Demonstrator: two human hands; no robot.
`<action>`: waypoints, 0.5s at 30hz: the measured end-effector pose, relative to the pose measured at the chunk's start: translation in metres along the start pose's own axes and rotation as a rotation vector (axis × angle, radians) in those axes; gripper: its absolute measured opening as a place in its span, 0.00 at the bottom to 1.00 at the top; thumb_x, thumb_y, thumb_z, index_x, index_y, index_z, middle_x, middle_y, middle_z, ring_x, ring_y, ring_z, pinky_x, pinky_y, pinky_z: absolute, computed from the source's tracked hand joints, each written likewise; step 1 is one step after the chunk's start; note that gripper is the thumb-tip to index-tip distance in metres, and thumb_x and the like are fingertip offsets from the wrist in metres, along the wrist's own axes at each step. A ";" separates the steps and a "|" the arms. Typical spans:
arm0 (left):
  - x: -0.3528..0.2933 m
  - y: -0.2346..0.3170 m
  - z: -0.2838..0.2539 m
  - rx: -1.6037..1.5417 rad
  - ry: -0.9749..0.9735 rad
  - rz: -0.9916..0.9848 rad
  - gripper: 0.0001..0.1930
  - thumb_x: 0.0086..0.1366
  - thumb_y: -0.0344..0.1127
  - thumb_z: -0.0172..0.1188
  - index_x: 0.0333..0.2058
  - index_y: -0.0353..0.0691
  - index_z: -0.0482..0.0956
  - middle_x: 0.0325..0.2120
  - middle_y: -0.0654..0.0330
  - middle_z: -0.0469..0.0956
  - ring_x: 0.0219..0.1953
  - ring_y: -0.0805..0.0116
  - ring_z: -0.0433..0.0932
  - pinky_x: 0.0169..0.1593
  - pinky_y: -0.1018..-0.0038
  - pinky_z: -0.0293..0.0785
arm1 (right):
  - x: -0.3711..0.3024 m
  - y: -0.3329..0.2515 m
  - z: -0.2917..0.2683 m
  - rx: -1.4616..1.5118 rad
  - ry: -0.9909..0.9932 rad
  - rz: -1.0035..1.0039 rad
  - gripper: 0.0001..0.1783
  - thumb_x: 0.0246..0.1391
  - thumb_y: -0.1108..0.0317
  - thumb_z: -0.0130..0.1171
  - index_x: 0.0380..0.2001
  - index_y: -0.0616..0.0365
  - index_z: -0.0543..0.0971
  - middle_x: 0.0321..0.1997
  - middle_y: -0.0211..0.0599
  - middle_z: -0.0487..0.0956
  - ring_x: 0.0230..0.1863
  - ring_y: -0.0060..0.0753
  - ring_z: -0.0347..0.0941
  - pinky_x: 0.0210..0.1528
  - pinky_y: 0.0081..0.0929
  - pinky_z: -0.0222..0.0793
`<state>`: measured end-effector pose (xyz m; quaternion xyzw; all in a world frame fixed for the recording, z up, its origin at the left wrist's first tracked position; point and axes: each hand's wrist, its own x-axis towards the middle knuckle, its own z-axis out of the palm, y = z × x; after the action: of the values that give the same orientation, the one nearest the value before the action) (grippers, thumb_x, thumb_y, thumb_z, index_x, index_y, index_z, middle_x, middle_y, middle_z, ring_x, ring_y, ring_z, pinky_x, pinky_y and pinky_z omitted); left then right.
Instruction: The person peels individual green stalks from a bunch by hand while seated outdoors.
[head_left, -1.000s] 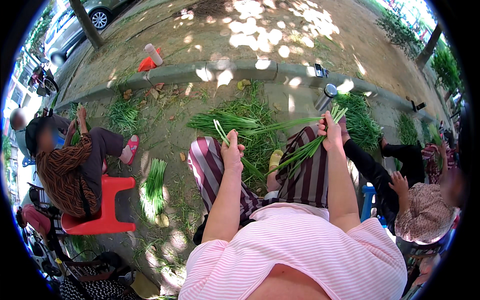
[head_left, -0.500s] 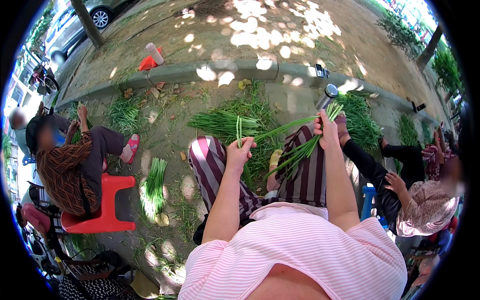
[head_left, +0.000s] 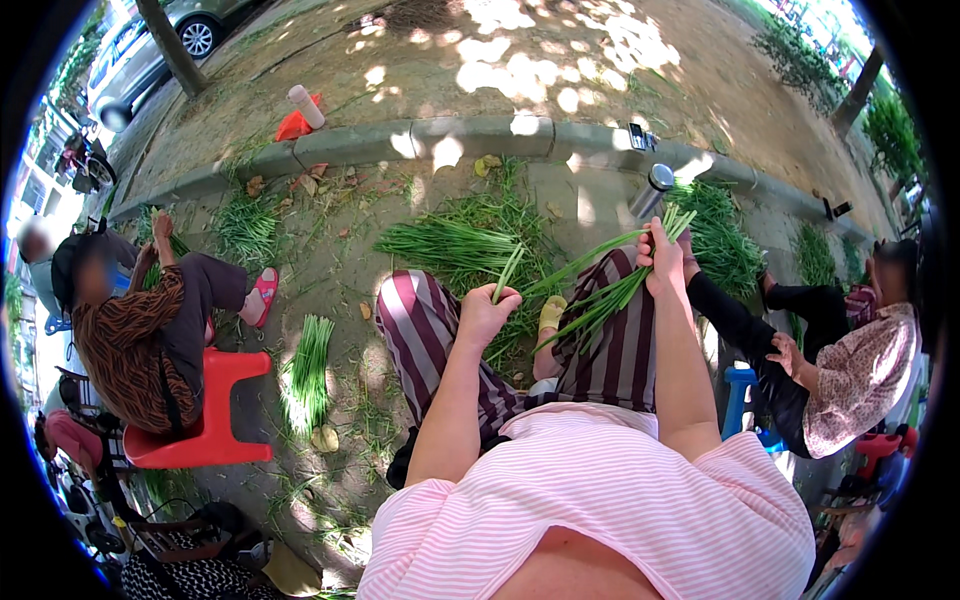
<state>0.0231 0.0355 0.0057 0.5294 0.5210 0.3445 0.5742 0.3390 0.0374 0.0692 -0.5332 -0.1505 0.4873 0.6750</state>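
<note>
Holding green stalks — right fingers wrapped round many, left fingers pinching few, lower ends hard to trace

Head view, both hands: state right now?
Left hand: closed, holding a few green stalks.
Right hand: closed, holding a larger green bunch.

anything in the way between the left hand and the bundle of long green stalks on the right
Nothing visible is. The left hand, pinching thin green stalks, has open space toward the bundle of long green stalks, whose ends trail leftward from the right hand. The right striped purple-and-grey trouser leg lies underneath.
</note>
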 end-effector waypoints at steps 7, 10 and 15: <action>0.004 -0.002 -0.001 -0.139 0.062 -0.013 0.06 0.57 0.32 0.64 0.30 0.37 0.81 0.20 0.68 0.76 0.19 0.81 0.70 0.23 0.82 0.66 | 0.002 0.002 -0.001 0.023 -0.035 -0.015 0.12 0.61 0.59 0.55 0.32 0.58 0.72 0.24 0.28 0.69 0.19 0.15 0.61 0.15 0.12 0.53; 0.004 -0.001 -0.002 -0.170 0.070 -0.032 0.06 0.57 0.32 0.64 0.31 0.36 0.81 0.22 0.67 0.76 0.19 0.81 0.69 0.23 0.82 0.66 | 0.002 0.003 -0.002 0.035 -0.056 -0.018 0.12 0.61 0.59 0.55 0.32 0.58 0.72 0.24 0.28 0.69 0.19 0.15 0.61 0.16 0.12 0.53; 0.006 -0.002 -0.002 -0.275 0.089 -0.082 0.05 0.58 0.32 0.63 0.32 0.38 0.80 0.24 0.65 0.79 0.18 0.82 0.69 0.21 0.84 0.64 | 0.001 0.002 0.000 0.016 -0.036 -0.025 0.12 0.61 0.59 0.55 0.32 0.57 0.72 0.24 0.27 0.69 0.19 0.15 0.61 0.16 0.12 0.54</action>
<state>0.0224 0.0411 0.0026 0.4084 0.5151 0.4118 0.6311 0.3382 0.0380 0.0668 -0.5172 -0.1653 0.4894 0.6824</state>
